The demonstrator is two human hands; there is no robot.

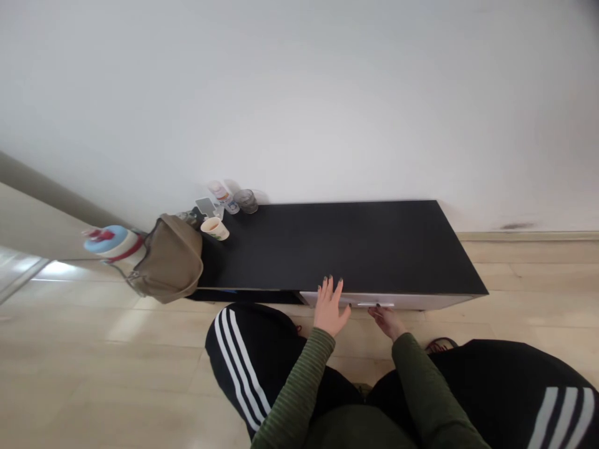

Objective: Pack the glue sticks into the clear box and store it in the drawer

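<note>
A white drawer front [421, 302] is set along the front edge of a low cabinet [337, 243], right of a dark open recess [243, 296], and it is seen closed, with nothing drawn out. A slim metal handle [375, 304] is mounted near the drawer front's left end. The left hand [331, 308] is held open, its fingers spread, with the fingertips [328, 282] laid over the cabinet's front edge onto the black top, so nothing is gripped by it. The right hand [385, 321] is brought up to the handle with its fingers curled, but whether the handle is grasped cannot be told from this angle. Both forearms are covered by green ribbed sleeves [299, 386], and black striped trousers [243, 355] are seen below them. At the top's far left corner, a white mug [214, 229], a glass tumbler [246, 201] and a clear bottle [223, 196] are placed. A tan bag [168, 262] hangs over the left end, beside a bottle with a blue cap [112, 244]. So far, the drawer is seen unopened and its contents are not shown.
</note>
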